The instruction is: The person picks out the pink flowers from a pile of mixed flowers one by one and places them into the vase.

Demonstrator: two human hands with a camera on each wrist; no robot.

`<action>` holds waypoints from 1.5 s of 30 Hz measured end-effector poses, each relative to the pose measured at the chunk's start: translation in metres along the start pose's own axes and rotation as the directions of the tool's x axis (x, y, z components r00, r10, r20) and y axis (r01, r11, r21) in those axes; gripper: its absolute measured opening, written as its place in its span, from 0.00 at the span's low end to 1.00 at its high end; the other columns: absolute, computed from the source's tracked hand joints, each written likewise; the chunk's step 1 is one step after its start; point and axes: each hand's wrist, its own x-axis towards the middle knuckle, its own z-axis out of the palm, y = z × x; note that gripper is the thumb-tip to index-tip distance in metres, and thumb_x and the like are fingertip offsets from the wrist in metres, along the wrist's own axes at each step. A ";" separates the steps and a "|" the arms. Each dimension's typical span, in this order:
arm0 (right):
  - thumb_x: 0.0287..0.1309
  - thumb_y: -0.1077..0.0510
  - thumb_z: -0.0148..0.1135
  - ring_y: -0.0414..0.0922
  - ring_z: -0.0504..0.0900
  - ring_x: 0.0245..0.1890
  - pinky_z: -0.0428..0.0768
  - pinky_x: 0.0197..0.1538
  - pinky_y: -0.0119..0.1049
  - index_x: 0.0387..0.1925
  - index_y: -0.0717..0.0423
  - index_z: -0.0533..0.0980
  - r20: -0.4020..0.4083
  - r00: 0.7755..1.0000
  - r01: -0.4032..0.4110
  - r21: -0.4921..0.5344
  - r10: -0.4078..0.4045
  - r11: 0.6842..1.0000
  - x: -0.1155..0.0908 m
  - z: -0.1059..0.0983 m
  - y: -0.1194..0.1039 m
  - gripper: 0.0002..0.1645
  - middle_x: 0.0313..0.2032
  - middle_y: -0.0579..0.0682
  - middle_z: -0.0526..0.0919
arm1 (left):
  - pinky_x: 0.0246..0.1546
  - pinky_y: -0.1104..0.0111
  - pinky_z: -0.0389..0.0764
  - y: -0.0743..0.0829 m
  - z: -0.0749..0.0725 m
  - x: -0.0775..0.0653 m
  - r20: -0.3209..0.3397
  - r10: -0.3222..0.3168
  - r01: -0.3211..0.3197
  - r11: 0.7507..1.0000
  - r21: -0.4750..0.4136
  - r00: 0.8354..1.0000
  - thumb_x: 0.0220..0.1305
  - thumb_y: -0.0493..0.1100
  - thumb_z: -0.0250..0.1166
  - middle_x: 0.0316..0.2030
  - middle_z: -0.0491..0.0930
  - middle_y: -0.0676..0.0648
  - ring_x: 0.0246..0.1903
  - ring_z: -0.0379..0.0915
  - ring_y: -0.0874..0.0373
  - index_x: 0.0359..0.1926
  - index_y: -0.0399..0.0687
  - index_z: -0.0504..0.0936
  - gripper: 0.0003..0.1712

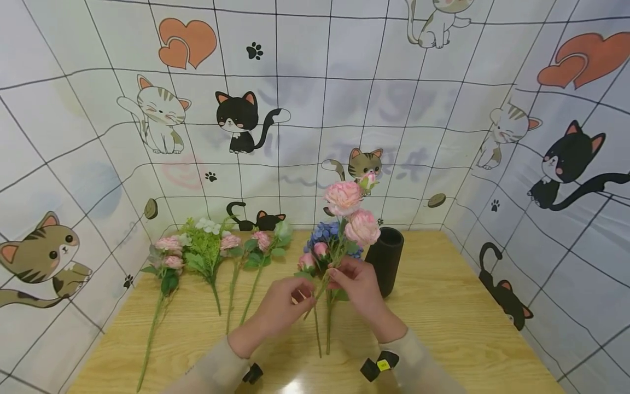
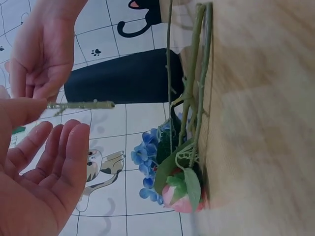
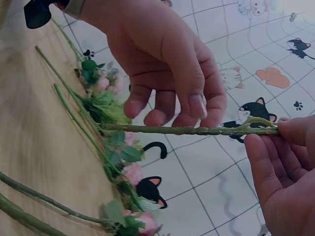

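Right grip: my right hand pinches the stem between thumb and fingers.
Left grip: my left hand is loosely parted beside the stem's lower part; whether it touches, I cannot tell.
Pink flowers: atop that stem, raised above the table.
Blue flowers: behind the pink ones, low by the table.
Dark vase: upright, just beyond my right hand.
Green spray: lying to my left.
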 end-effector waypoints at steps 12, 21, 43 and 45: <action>0.58 0.67 0.64 0.47 0.85 0.23 0.86 0.32 0.42 0.25 0.70 0.74 -0.169 0.975 0.139 -0.055 -0.146 0.989 0.008 -0.032 -0.026 0.10 0.26 0.59 0.84 | 0.32 0.66 0.82 -0.006 0.004 0.022 -0.041 -0.073 0.070 0.996 -0.062 0.997 0.63 0.66 0.60 0.44 0.78 0.57 0.36 0.79 0.64 0.46 0.62 0.76 0.19; 0.58 0.66 0.65 0.44 0.85 0.23 0.86 0.32 0.40 0.25 0.69 0.75 -0.227 0.954 0.171 -0.130 -0.197 0.977 0.012 -0.053 -0.039 0.10 0.24 0.50 0.84 | 0.44 0.59 0.80 -0.016 0.023 0.043 -0.035 -0.027 0.024 0.997 -0.075 0.999 0.72 0.61 0.50 0.45 0.79 0.57 0.42 0.77 0.61 0.50 0.61 0.76 0.17; 0.57 0.69 0.65 0.41 0.86 0.26 0.85 0.32 0.37 0.29 0.75 0.77 -0.357 0.906 0.201 -0.113 -0.228 0.973 0.016 -0.076 -0.058 0.08 0.28 0.46 0.87 | 0.46 0.60 0.79 -0.019 0.076 0.083 0.009 -0.059 0.059 0.996 -0.065 0.998 0.73 0.49 0.53 0.51 0.79 0.42 0.45 0.77 0.55 0.59 0.48 0.74 0.18; 0.57 0.68 0.66 0.41 0.86 0.26 0.85 0.32 0.36 0.32 0.75 0.78 -0.362 0.900 0.215 -0.110 -0.241 0.970 0.016 -0.077 -0.059 0.08 0.28 0.48 0.87 | 0.47 0.59 0.79 -0.017 0.081 0.085 0.021 -0.078 0.079 0.995 -0.068 0.997 0.72 0.49 0.56 0.53 0.78 0.41 0.46 0.78 0.54 0.59 0.48 0.74 0.19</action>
